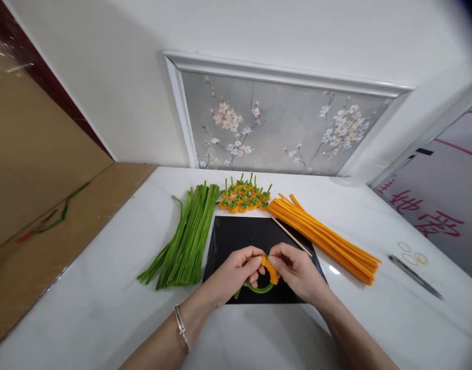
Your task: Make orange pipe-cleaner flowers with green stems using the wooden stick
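Observation:
My left hand (239, 270) and my right hand (297, 270) meet over a black mat (239, 231), fingers pinched close together. Between them is a coiled orange pipe cleaner (273, 272), bent in a curve. A green pipe cleaner (261, 290) loops below it, its loose end coming out under my left hand. Both hands grip the orange piece near its upper end; the exact fingertip contact is partly hidden. A thin wooden stick (292, 236) lies across the mat's upper right edge, just beyond my right hand.
Green pipe cleaners (193, 236) lie bundled left of the mat, orange pipe cleaners (324, 236) to the right. Several small orange pieces with green stems (243, 198) stand behind it. Tweezers (415, 276) and thin rings (409, 258) rest far right. A wall panel (290, 123) rises behind.

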Demonstrator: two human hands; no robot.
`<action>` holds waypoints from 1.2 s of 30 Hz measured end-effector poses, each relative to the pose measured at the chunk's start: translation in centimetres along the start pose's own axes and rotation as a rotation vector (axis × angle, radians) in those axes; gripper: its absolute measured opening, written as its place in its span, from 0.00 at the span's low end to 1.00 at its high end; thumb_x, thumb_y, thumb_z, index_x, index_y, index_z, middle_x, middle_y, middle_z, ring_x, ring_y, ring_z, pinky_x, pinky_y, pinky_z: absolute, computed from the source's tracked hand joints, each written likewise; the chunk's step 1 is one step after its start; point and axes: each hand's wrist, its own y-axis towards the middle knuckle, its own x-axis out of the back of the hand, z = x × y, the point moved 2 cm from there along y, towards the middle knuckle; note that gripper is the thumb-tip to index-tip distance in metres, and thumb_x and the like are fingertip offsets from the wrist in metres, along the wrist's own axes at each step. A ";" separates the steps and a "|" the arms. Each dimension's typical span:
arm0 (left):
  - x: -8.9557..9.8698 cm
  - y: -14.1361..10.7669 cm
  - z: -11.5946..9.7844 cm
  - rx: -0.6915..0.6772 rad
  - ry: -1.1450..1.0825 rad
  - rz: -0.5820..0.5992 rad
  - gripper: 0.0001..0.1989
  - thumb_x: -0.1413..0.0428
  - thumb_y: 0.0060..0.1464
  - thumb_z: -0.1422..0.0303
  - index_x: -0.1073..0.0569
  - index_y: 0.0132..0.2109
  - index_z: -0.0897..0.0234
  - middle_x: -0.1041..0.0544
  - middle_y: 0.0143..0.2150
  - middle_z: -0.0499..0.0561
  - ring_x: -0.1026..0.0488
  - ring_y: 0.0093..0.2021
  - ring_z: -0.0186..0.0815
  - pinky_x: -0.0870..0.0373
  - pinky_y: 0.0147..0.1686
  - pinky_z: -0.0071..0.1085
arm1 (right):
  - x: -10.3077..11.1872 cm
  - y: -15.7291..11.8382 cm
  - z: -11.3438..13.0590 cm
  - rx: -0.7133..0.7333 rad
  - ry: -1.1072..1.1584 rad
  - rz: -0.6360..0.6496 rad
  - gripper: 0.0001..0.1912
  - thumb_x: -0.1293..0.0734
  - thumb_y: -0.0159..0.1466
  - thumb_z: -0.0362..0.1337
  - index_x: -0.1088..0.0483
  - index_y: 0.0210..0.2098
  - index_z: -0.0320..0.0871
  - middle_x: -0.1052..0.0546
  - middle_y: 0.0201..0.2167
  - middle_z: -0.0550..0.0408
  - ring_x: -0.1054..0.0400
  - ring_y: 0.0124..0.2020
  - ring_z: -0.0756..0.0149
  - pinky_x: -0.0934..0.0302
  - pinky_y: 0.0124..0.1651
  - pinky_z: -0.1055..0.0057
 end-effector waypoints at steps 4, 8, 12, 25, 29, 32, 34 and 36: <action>-0.2 0.3 0.5 0.004 -0.012 -0.027 0.17 0.43 0.55 0.56 0.30 0.38 0.68 0.35 0.28 0.43 0.42 0.22 0.23 0.45 0.22 0.23 | -0.6 0.3 -0.4 -0.069 0.117 0.089 0.11 0.40 0.67 0.43 0.35 0.32 0.43 0.34 0.19 0.63 0.40 0.18 0.73 0.44 0.21 0.77; 0.1 0.6 0.5 -0.023 0.014 -0.053 0.15 0.43 0.55 0.58 0.31 0.37 0.68 0.34 0.28 0.43 0.41 0.22 0.23 0.45 0.23 0.23 | -1.1 1.1 -0.2 -0.023 0.078 0.072 0.09 0.41 0.67 0.39 0.35 0.31 0.43 0.35 0.19 0.63 0.40 0.19 0.73 0.44 0.22 0.77; 0.8 1.0 0.3 -0.018 0.016 -0.093 0.13 0.42 0.55 0.60 0.30 0.35 0.68 0.34 0.25 0.43 0.39 0.22 0.24 0.43 0.23 0.23 | -1.2 1.8 0.6 0.195 -0.106 -0.086 0.09 0.42 0.66 0.34 0.36 0.29 0.43 0.32 0.26 0.58 0.36 0.27 0.70 0.41 0.30 0.74; 1.5 2.0 -0.9 -0.003 -0.034 -0.237 0.16 0.40 0.51 0.57 0.30 0.40 0.64 0.26 0.33 0.49 0.29 0.30 0.30 0.32 0.27 0.25 | 0.4 2.7 -1.4 0.156 -0.065 -0.315 0.07 0.42 0.67 0.37 0.33 0.39 0.44 0.27 0.30 0.55 0.31 0.26 0.68 0.35 0.29 0.72; 1.3 2.5 -1.6 -0.061 0.085 -0.246 0.15 0.40 0.51 0.59 0.31 0.40 0.64 0.30 0.27 0.44 0.35 0.24 0.27 0.40 0.20 0.20 | 0.6 2.9 -1.2 0.313 -0.208 -0.246 0.12 0.42 0.68 0.35 0.30 0.48 0.45 0.25 0.39 0.51 0.28 0.31 0.67 0.33 0.35 0.71; 1.1 2.7 -2.0 -0.110 0.184 -0.252 0.15 0.39 0.50 0.63 0.33 0.41 0.63 0.31 0.27 0.43 0.36 0.24 0.26 0.41 0.21 0.20 | 0.4 3.1 -1.2 0.373 -0.298 -0.259 0.10 0.41 0.68 0.33 0.28 0.40 0.44 0.23 0.34 0.52 0.28 0.33 0.65 0.34 0.37 0.70; 0.9 2.6 -2.2 -0.162 0.260 -0.261 0.17 0.38 0.47 0.67 0.33 0.43 0.62 0.29 0.31 0.44 0.34 0.27 0.27 0.37 0.26 0.22 | 0.1 3.2 -1.3 0.373 -0.329 -0.297 0.10 0.41 0.67 0.32 0.27 0.37 0.43 0.22 0.31 0.52 0.28 0.32 0.64 0.35 0.36 0.70; 0.7 2.5 -2.4 -0.244 0.384 -0.280 0.21 0.35 0.42 0.70 0.33 0.45 0.62 0.27 0.36 0.45 0.32 0.30 0.27 0.34 0.33 0.24 | -0.1 3.3 -1.4 0.369 -0.364 -0.329 0.10 0.41 0.67 0.32 0.28 0.36 0.43 0.23 0.28 0.53 0.29 0.28 0.65 0.37 0.32 0.71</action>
